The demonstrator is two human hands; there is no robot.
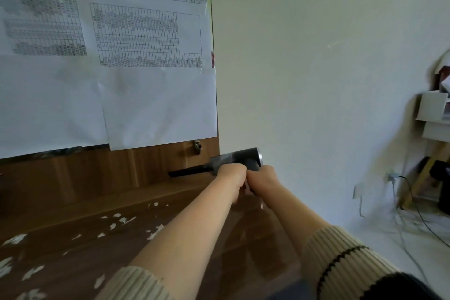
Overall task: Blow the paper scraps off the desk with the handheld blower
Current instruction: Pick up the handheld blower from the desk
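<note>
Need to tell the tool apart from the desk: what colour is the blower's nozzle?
Black, on a dark grey blower; the nozzle shows clearly in the head view.

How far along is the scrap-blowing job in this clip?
Early. Done: the blower is picked up, left hand and right hand both closed around its grip, nozzle pointing left. In hand: aiming. Left: the paper scraps are scattered over the desk.
</note>
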